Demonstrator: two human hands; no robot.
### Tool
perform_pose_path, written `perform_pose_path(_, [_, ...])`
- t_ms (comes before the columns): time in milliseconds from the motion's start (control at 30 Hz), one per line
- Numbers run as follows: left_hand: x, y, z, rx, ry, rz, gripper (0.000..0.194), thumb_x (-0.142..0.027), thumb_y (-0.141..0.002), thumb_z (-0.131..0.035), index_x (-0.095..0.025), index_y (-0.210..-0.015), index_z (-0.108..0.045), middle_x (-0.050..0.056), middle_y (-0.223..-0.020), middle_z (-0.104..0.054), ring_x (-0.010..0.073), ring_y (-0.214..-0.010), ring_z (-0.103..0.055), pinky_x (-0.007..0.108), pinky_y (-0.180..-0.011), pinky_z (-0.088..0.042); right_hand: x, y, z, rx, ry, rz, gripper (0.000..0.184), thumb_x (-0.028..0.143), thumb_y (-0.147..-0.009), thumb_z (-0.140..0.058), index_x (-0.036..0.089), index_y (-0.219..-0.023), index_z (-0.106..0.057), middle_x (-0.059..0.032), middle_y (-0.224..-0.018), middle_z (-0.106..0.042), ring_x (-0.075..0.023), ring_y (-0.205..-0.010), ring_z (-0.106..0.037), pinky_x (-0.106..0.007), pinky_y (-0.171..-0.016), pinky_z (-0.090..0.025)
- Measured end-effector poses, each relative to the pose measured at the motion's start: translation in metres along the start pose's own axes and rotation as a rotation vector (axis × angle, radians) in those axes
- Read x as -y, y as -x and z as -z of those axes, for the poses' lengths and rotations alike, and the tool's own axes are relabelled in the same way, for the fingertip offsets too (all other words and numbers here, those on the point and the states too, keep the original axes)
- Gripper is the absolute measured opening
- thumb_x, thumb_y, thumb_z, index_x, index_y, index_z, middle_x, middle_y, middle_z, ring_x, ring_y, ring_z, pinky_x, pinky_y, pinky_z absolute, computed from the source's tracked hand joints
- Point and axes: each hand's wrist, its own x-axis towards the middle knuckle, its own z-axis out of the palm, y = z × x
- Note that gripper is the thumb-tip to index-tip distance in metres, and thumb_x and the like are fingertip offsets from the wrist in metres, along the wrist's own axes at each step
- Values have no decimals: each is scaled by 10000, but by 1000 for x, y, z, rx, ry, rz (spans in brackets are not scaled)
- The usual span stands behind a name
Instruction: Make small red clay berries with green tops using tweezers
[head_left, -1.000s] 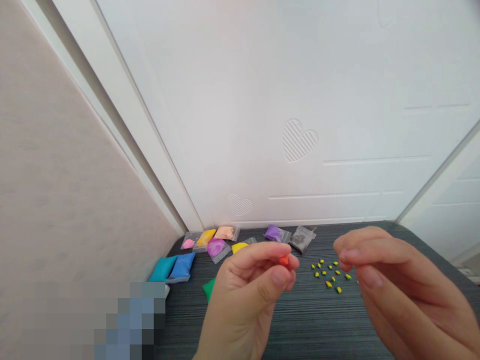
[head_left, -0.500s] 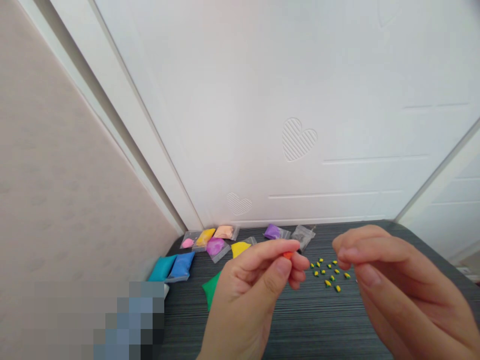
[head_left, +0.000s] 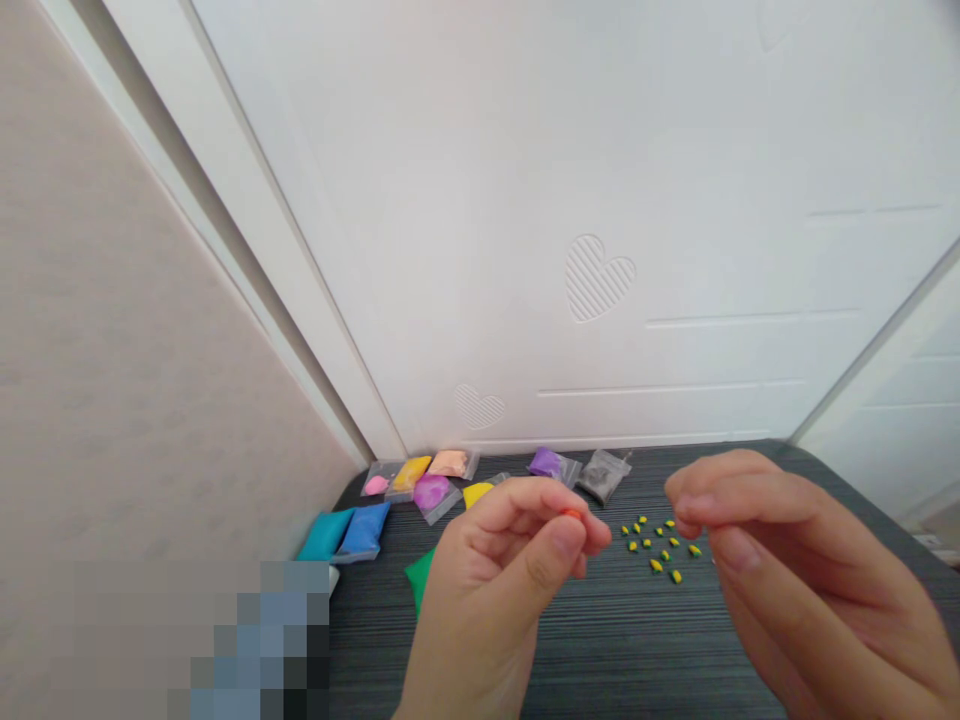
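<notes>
Orange bit: pinched at your left hand fingertips, above the surface;
Right hand: fingers pressed together, grasp unclear

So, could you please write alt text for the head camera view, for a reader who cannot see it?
A person's left hand pinches a tiny orange piece above a dark striped tabletop, while the right hand hovers nearby with fingertips together. Small yellow bits lie scattered between the hands, and coloured packets sit along the white wall behind.
</notes>
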Motion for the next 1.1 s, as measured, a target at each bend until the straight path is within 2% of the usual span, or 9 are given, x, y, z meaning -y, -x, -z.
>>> perform_pose_path(133, [0,0,-3,-11,23,-23,132,-203,-788,-555,-157,-754,-673,20,-651,-648,79,-619,-532,172,-614,-432,0,-1,-2,-29,-10,1,137,143,-796,-498,223,-859,-590,-22,-847,-549,-120,-830,-502,-206,-669,-409])
perform_pose_path(267, [0,-1,-2,9,104,13,100,-137,-738,-601,-176,-762,-691,25,-725,-689,95,-665,-589,172,-616,-456,1,-1,-3,-54,-16,-6,129,145,-789,-502,220,-833,-598,-29,-822,-551,-131,-809,-509,-223,-649,-409])
perform_pose_path(467, [1,-2,2,-3,90,44,145,-87,-695,-629,-190,-772,-697,22,-755,-695,96,-703,-604,163,-648,-466,3,-2,-3,-56,-12,-10,132,151,-791,-502,225,-844,-599,-29,-842,-555,-131,-820,-510,-223,-647,-415])
perform_pose_path(700, [2,-2,4,-1,38,24,104,-143,-625,-706,-183,-711,-663,-7,-657,-626,88,-659,-553,182,-662,-444,-2,-4,-3,-33,15,10,136,150,-807,-493,228,-863,-589,-24,-855,-553,-119,-838,-498,-204,-667,-422])
perform_pose_path(900, [2,-3,5,-6,40,25,49,-209,-712,-644,-189,-749,-668,-5,-688,-609,86,-682,-536,194,-683,-425,2,-1,0,-68,53,4,140,158,-808,-491,233,-869,-592,-28,-857,-557,-122,-789,-509,-219,-629,-428])
perform_pose_path(1000, [0,-4,10,13,46,-14,68,-204,-751,-602,-190,-775,-664,-4,-701,-603,77,-682,-521,184,-671,-415,-1,5,10,45,122,56,118,249,-797,-529,269,-867,-620,-34,-860,-576,-170,-810,-538,-279,-639,-463])
perform_pose_path(1100, [-5,-7,17,-22,68,-70,74,-201,-768,-581,-179,-786,-650,-1,-683,-575,78,-671,-502,188,-650,-404,-22,9,14,180,127,91,121,370,-787,-540,316,-861,-619,-29,-912,-600,-202,-873,-554,-311,-662,-493])
